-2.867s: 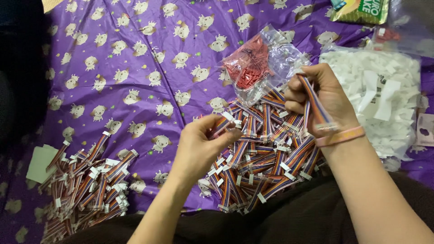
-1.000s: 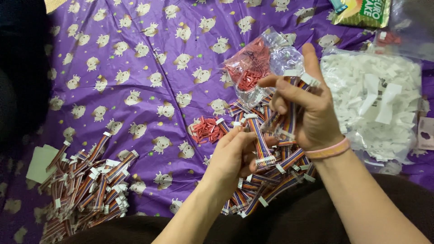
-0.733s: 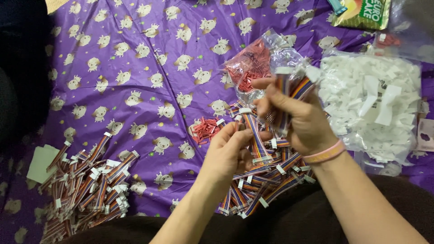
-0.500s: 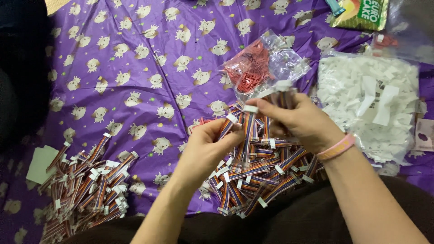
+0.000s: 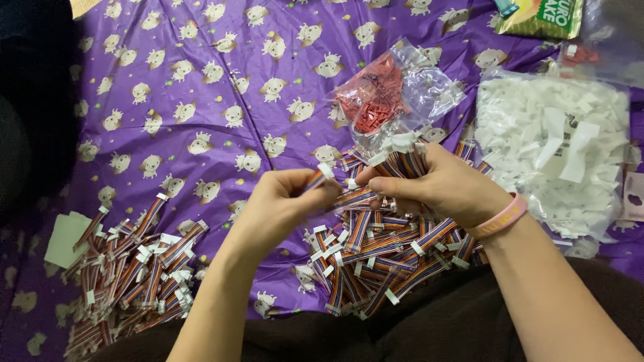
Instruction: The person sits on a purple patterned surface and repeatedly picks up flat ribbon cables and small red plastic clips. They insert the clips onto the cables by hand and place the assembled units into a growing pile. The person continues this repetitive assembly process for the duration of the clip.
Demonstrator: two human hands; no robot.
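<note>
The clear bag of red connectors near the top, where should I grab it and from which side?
Probably grip the clear bag of red connectors by its crumpled, mostly empty right part, coming from above: the red pieces bunch at the left, leaving loose film to pinch.

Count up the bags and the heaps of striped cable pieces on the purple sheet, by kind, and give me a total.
Heaps of striped cable pieces: 2, one at the left, one under the hands
Clear bag of red parts: 1
Clear bag of white parts: 1
Green packet: 1, cut off by the top edge
Total: 5
</note>
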